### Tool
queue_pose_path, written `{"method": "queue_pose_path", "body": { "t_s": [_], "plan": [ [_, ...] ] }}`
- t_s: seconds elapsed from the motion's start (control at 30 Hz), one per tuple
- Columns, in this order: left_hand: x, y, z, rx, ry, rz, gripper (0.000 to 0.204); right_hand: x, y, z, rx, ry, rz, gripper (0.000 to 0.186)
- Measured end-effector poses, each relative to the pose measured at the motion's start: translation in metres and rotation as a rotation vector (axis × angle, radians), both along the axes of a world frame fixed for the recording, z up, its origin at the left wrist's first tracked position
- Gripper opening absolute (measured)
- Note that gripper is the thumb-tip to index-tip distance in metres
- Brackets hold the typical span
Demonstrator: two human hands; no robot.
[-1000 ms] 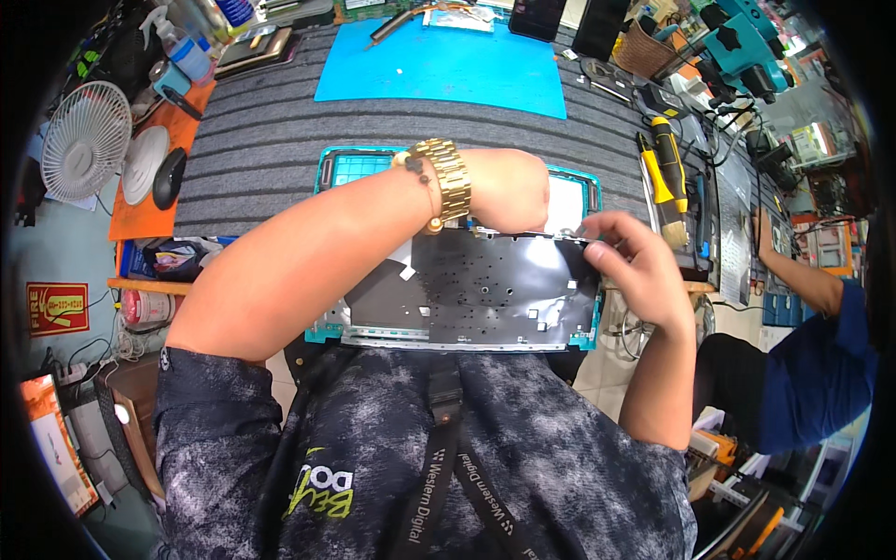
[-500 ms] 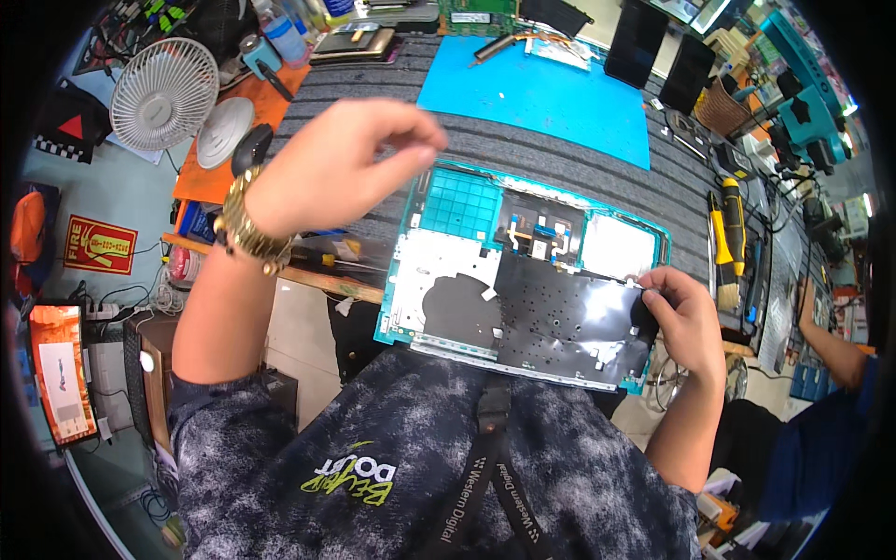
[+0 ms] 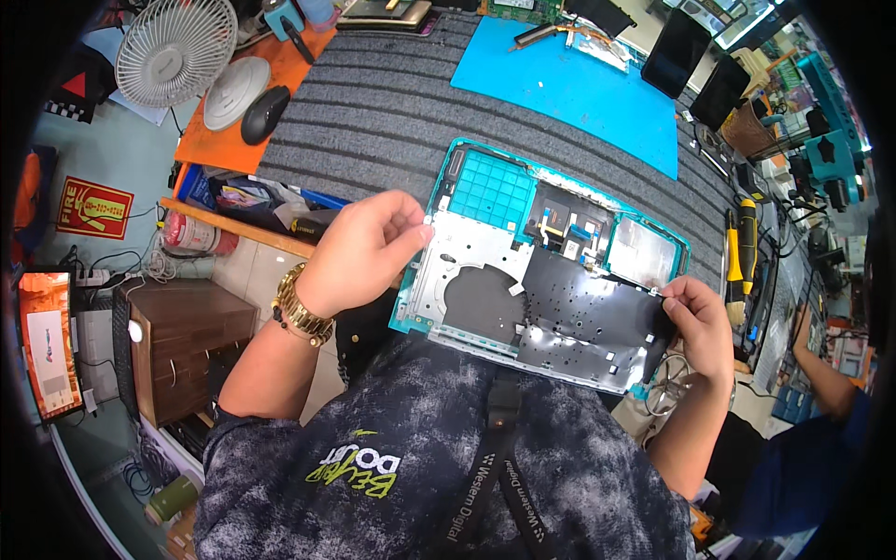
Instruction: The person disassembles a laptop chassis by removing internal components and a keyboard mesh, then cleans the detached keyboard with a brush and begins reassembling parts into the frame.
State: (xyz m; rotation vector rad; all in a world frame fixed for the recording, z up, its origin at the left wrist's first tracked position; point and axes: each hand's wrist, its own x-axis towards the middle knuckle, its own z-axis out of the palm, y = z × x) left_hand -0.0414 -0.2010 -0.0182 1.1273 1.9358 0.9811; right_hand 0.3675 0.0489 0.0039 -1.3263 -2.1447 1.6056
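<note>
Teal case [image 3: 491, 194]: lying btwn hands now
L hand [image 3: 359, 252]: returning to rim [image 3: 403, 310], fingers [image 3: 407, 213] curling (grip unclear)
R hand [image 3: 702, 327]: still pinching blk sheet [image 3: 583, 327]

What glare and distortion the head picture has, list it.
Head view, centre: pale glare patches on the glossy black sheet; head view, left rim: fisheye bending curves the orange-lit screen; head view, corners: black vignette; head view, top right: background partly washed out.

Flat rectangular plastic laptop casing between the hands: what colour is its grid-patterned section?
The rectangular grid-patterned plastic section is teal, showing best in the head view.
</note>
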Motion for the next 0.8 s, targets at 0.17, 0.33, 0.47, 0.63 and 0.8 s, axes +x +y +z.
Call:
{"method": "queue_pose_path", "body": {
  "t_s": [0.17,0.33,0.47,0.63,0.8],
  "plan": [
    [0.005,0.004,0.001,-0.040,-0.233,0.089,0.014,0.000,0.000,-0.005,-0.008,-0.014,-0.015,0.007],
    [0.008,0.003,-0.001,-0.068,-0.237,0.115,0.012,0.003,0.003,-0.010,-0.056,0.003,-0.017,0.008],
    [0.011,0.003,-0.006,-0.014,-0.349,0.114,0.020,0.006,0.003,-0.010,-0.070,0.039,0.001,0.008],
    [0.017,0.004,-0.003,0.042,-0.261,0.062,0.017,0.006,0.004,-0.016,-0.067,0.051,0.010,0.007],
    [0.021,0.002,-0.012,0.083,-0.252,0.054,0.016,0.005,0.004,-0.012,-0.084,0.065,0.001,0.009]
  ]
}}
